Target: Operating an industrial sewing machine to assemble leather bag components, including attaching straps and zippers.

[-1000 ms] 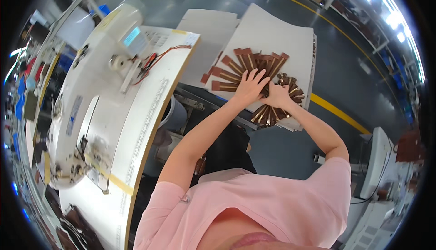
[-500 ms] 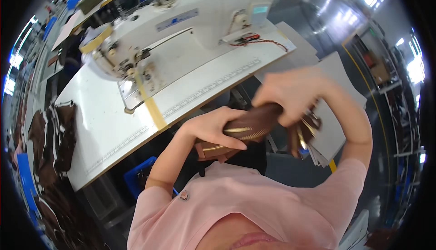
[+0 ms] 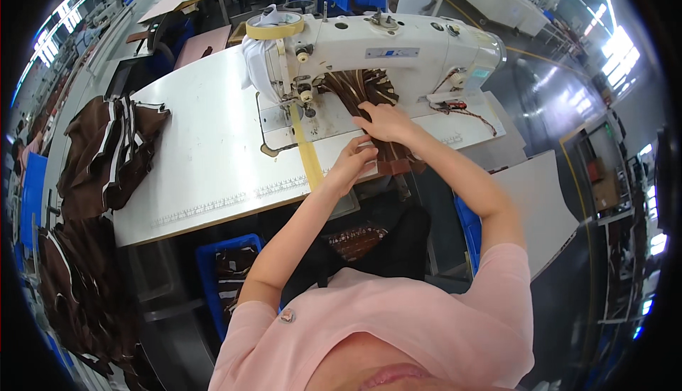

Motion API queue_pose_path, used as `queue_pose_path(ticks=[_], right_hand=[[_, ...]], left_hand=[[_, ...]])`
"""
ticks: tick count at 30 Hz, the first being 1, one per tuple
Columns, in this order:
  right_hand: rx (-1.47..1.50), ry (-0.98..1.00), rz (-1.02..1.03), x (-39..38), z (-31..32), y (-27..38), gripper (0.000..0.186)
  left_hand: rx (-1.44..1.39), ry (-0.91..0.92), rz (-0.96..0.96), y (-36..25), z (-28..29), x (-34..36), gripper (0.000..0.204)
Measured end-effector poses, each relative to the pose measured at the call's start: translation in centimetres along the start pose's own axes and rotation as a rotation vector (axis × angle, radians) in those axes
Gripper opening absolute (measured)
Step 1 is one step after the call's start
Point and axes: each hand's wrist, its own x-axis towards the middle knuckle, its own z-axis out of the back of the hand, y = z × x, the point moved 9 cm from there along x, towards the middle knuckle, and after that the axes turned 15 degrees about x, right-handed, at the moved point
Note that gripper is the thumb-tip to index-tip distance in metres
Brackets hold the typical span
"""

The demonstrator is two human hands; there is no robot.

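The white table (image 3: 206, 156) bears brown strips (image 3: 349, 91); a blue bin (image 3: 207, 277) holds brown pieces (image 3: 238, 263).

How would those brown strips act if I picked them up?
The brown strips are probably bendy and light, since they look thin. They might spread apart, because their far ends fan out under the sewing machine.

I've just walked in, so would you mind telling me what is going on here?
A person in a pink top is handling a bundle of long, flat brown strips at a white sewing machine. The strips lie across the white tabletop, passing beneath the machine's arm. The right hand is on the bundle; the left hand is at its left edge. Brown fabric with white edging is heaped at the table's left end.
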Motion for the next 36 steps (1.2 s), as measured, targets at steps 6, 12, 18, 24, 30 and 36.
queue_pose_path(ticks=[6, 12, 18, 24, 30, 36], right_hand=[[0.210, -0.329, 0.168, 5.2, 1.1, -5.4, 0.035], [0.098, -0.666, 0.265, 2.9, 2.8, -2.8, 0.027], [0.060, -0.337, 0.071, 1.7, -1.3, -1.0, 0.025], [0.563, -0.154, 0.199, 2.2, 0.9, -4.7, 0.035], [0.715, 0.185, 0.270, 2.0, 2.0, -6.0, 0.035], [-0.229, -0.310, 0.560, -2.9, 2.1, -1.6, 0.043]], left_hand=[[0.159, -0.157, -0.044, -1.2, 3.1, 2.3, 0.042], [0.764, -0.470, -0.188, -5.7, 8.8, 7.9, 0.030], [0.750, -0.355, -0.163, -5.4, 8.0, 10.3, 0.019], [0.683, -0.334, -0.110, -7.0, 6.9, 7.7, 0.012], [0.027, -0.241, -0.130, -2.5, 9.9, 11.3, 0.018], [-0.393, -0.088, 0.089, -0.8, 7.6, 3.2, 0.025]])
